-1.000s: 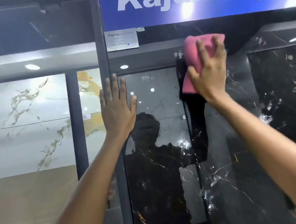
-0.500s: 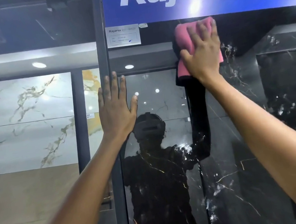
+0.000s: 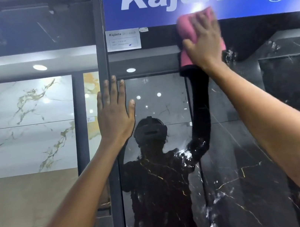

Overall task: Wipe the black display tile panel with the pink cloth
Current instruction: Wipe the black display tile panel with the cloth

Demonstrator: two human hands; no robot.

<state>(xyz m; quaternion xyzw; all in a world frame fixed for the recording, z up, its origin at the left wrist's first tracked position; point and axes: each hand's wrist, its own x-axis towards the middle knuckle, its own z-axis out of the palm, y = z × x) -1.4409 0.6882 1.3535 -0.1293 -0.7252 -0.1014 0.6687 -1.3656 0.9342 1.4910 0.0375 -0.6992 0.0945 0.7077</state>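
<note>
At the far left stands a pale marble tile panel (image 3: pixel 28 123) with gold veining, above a plain beige tile (image 3: pixel 31 199). A ceiling light (image 3: pixel 40 67) shows as a glare spot above it. A dark upright post (image 3: pixel 103 58) separates this bay from the black panel to its right.

The left hand (image 3: pixel 115 114) is raised with palm flat and fingers straight and slightly spread. It rests across the post and the left edge of the black tile panel (image 3: pixel 249 157), holding nothing.

Just above that hand, at the panel's top left corner, a small white label (image 3: pixel 123 40) is stuck on (print too small to read beyond the brand name). A blue sign (image 3: pixel 150 18) runs along the top, lettered "Kajaria" in white.

The black tile panel is glossy, with white and gold veins. Its surface carries a dark reflection of the person and of the raised arm.

The right hand (image 3: pixel 204 45) is up near the top edge of the panel, fingers fairly straight and laid over the pink cloth (image 3: pixel 184 30), pressing it to the tile. The thumb lies against the cloth's left side. The cloth is bunched under the palm; its upper edge overlaps the lower border of the blue sign, and its lower edge shows below the heel of the hand. The fingers appear blurred.

At the far right the black panel carries further reflections of tiles and a light.
</note>
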